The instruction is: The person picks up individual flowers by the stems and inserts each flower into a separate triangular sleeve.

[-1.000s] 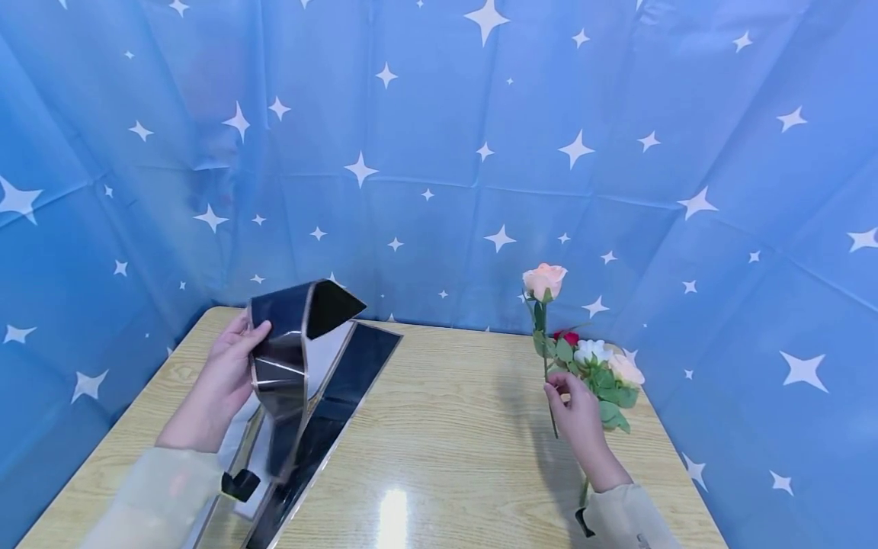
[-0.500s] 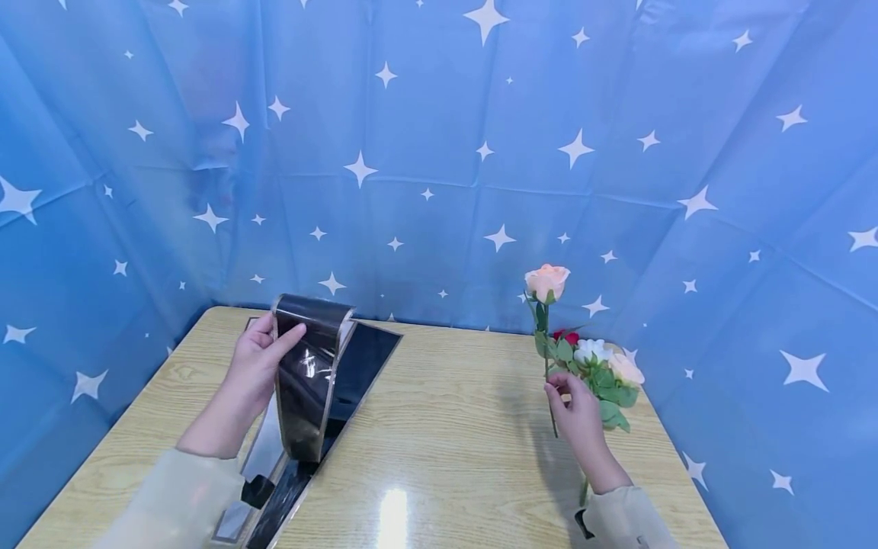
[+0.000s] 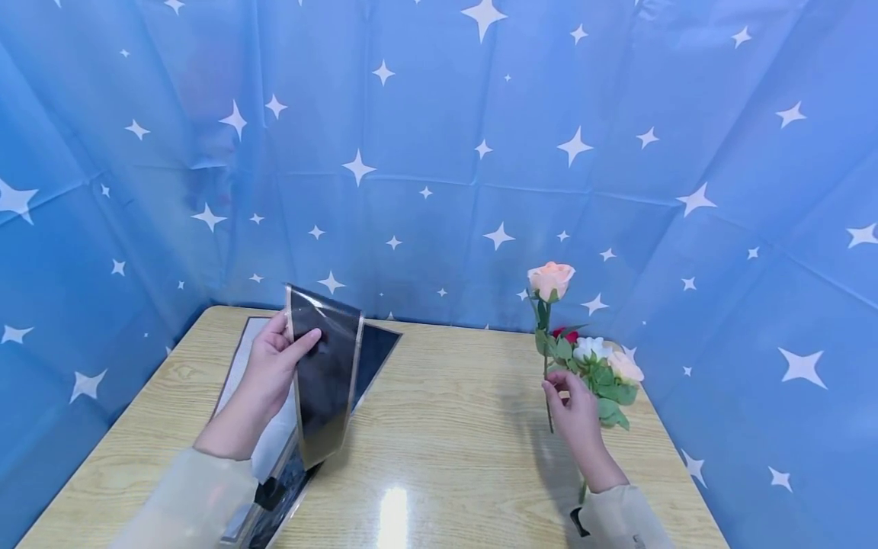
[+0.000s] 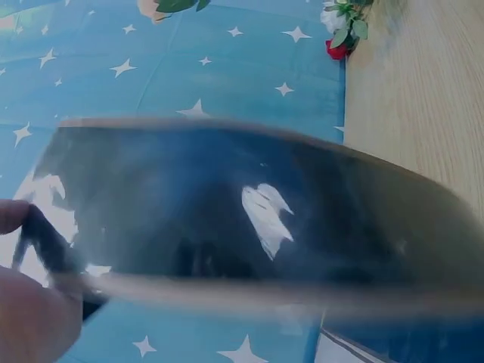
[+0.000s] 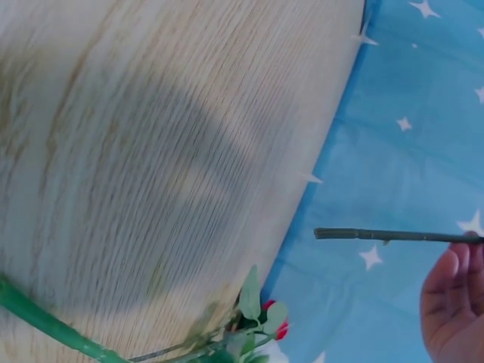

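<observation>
My left hand [image 3: 270,370] pinches a black glossy wrapping sheet [image 3: 328,374] with a gold edge between thumb and fingers. The sheet hangs in a curved strip over other sheets and fills much of the left wrist view. On the right, my right hand [image 3: 578,404] pinches the thin stem of a pale peach rose [image 3: 551,282], which stands upright with its bloom on top. The cut end of that stem [image 5: 355,234] shows in the right wrist view. Behind this hand lie a red flower [image 3: 566,334], a white flower [image 3: 592,348] and a second peach rose [image 3: 625,367].
More wrapping sheets, a dark one [image 3: 379,352] and a whitish one [image 3: 240,364], lie on the left of the wooden table [image 3: 439,427]. A blue cloth with white stars [image 3: 439,137] hangs behind and beside the table. A green stem [image 5: 53,325] crosses the tabletop.
My left hand has moved right with the black sheet, whose top fold has swung down into a hanging strip. The right hand and its rose have barely shifted.
</observation>
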`<state>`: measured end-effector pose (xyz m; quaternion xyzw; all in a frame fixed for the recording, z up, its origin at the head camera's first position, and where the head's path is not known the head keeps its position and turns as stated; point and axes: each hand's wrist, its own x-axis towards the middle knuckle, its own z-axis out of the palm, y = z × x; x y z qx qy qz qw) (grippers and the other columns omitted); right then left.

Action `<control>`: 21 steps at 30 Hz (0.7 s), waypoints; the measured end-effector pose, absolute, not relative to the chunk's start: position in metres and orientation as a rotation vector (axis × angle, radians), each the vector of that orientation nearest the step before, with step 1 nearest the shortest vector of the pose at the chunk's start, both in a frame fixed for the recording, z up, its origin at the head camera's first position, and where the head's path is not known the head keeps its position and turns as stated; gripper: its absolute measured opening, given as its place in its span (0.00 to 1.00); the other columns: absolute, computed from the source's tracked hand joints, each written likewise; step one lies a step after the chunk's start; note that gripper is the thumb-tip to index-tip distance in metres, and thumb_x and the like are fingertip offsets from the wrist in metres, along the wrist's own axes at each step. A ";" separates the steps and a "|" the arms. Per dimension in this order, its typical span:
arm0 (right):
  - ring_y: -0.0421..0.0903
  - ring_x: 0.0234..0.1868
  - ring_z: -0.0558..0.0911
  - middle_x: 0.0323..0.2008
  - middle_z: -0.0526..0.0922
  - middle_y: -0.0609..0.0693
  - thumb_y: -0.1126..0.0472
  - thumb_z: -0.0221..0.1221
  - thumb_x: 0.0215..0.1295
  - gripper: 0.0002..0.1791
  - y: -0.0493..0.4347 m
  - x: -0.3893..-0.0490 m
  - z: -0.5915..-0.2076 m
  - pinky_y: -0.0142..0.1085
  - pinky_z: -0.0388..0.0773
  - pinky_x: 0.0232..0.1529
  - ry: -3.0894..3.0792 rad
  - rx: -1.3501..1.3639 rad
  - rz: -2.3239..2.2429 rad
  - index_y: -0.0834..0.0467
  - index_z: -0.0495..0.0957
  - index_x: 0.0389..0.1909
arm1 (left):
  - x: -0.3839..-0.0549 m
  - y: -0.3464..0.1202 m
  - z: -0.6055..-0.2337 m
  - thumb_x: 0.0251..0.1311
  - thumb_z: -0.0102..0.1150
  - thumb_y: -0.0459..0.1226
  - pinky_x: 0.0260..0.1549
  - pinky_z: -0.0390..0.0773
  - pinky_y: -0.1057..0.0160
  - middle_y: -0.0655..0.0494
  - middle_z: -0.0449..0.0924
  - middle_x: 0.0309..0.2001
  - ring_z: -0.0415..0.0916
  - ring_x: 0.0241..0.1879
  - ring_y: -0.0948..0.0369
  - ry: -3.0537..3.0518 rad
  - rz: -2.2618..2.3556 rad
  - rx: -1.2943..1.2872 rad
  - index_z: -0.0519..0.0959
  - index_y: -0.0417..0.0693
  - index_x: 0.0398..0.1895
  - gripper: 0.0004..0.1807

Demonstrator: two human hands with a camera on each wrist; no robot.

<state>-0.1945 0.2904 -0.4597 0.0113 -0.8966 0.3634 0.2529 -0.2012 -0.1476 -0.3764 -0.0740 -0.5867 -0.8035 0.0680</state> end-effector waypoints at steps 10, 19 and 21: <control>0.46 0.34 0.78 0.33 0.80 0.54 0.64 0.59 0.64 0.05 0.288 -0.193 -0.458 0.28 0.74 0.29 -2.457 0.005 1.015 0.63 0.77 0.38 | -0.207 -0.136 -0.376 0.61 0.60 0.35 0.35 0.75 0.73 0.68 0.82 0.29 0.75 0.33 0.71 -1.855 -2.334 -0.104 0.82 0.59 0.28 0.07; 0.40 0.33 0.75 0.33 0.80 0.53 0.64 0.59 0.64 0.05 0.288 -0.192 -0.458 0.27 0.75 0.31 -2.449 0.019 0.998 0.63 0.77 0.38 | -0.207 -0.129 -0.378 0.61 0.58 0.31 0.41 0.77 0.73 0.70 0.81 0.39 0.78 0.41 0.72 -1.957 -2.295 -0.251 0.69 0.54 0.51 0.17; 0.40 0.34 0.75 0.34 0.79 0.53 0.64 0.59 0.64 0.06 0.287 -0.192 -0.459 0.28 0.75 0.32 -2.455 0.014 0.993 0.62 0.77 0.38 | -0.206 -0.127 -0.379 0.62 0.57 0.29 0.43 0.77 0.72 0.71 0.81 0.42 0.78 0.44 0.72 -1.965 -2.297 -0.290 0.64 0.54 0.56 0.22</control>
